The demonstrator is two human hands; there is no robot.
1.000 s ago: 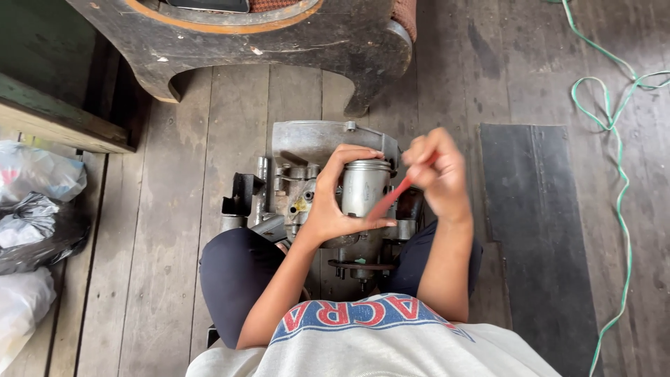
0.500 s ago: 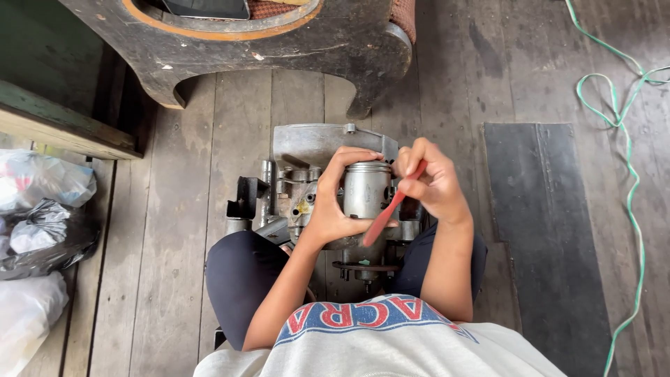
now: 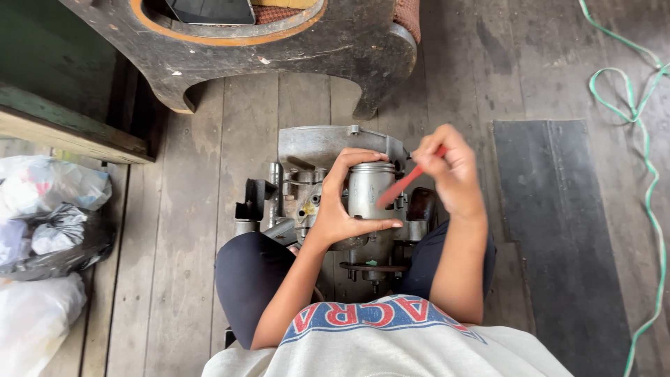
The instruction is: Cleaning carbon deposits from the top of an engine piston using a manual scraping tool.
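Observation:
A grey metal engine block (image 3: 317, 146) stands on the wooden floor between my knees. My left hand (image 3: 342, 202) wraps around a silver metal cylinder (image 3: 370, 192) that stands upright on the engine. A thin red tool (image 3: 405, 183) is gripped in my right hand (image 3: 450, 171), and its tip lies against the cylinder's right side. The lower part of the engine is hidden behind my arms and legs.
A dark, worn wooden stand (image 3: 279, 49) with an orange-rimmed round opening sits just beyond the engine. Plastic bags (image 3: 49, 209) lie at the left. A dark mat (image 3: 558, 237) covers the floor at the right, with a green cord (image 3: 645, 160) beyond it.
My right hand has brought the red tool down from beside the cylinder's top until its tip lies on the cylinder's side. My left hand keeps its hold.

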